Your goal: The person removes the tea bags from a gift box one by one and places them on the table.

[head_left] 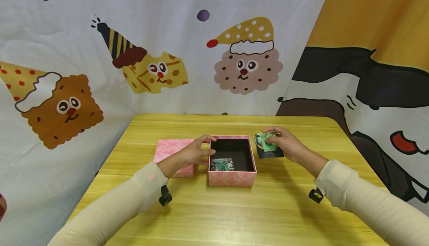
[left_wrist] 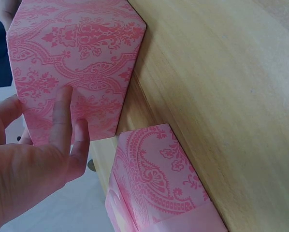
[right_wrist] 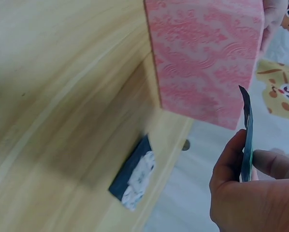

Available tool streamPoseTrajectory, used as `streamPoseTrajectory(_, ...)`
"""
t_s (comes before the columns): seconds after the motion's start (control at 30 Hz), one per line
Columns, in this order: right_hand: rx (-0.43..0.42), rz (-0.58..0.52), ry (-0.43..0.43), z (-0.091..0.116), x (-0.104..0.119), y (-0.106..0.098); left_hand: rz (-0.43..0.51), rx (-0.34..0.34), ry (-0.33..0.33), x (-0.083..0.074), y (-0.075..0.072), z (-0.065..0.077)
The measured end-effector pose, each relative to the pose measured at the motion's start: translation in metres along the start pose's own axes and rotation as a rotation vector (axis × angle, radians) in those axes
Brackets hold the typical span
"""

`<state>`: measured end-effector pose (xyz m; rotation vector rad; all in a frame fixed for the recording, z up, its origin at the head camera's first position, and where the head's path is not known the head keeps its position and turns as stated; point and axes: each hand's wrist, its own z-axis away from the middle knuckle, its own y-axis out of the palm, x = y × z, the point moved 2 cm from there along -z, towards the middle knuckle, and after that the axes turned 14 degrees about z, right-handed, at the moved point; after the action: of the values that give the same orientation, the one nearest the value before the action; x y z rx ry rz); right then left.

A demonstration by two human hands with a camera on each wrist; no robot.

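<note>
A pink patterned box [head_left: 232,179] with a dark inside stands open on the table. A small dark, floral-printed card with a teal patch [head_left: 222,164] lies in it. My left hand [head_left: 194,153] grips the box's left wall, with some fingers against the outside [left_wrist: 62,116] and others at the rim. Right of the box, my right hand [head_left: 285,143] pinches a thin green-and-dark card [right_wrist: 247,140] between thumb and fingers, seen edge-on in the right wrist view. Beneath it on the table lies another dark card [right_wrist: 135,176] with a pale floral print.
A matching pink lid-like piece [head_left: 171,147] lies left of the box, partly behind my left forearm. The wooden table [head_left: 214,212] ends at the back against a printed curtain [head_left: 194,100] with cartoon biscuits and cheese.
</note>
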<state>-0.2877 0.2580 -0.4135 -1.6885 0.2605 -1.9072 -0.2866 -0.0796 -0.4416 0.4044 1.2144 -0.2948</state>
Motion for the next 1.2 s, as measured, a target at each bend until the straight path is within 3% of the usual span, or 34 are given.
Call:
streamPoseTrajectory(0.27,0.025,-0.021,0.048,-0.001,-0.023,0.003,0.008,0.008,0.003,0.000,0.000,0.001)
streamPoseTrajectory(0.5,0.039,0.049,0.106,-0.002,-0.041,0.011,0.005,-0.007,-0.010,0.000,0.000,0.002)
streamPoseTrajectory(1.0,0.008,0.221,0.090,-0.003,-0.067,0.020,0.003,-0.003,-0.010,-0.001,0.003,0.001)
streamPoseTrajectory(1.2,-0.022,0.299,0.007,-0.003,-0.070,0.025,0.002,0.001,-0.004,-0.002,0.002,0.002)
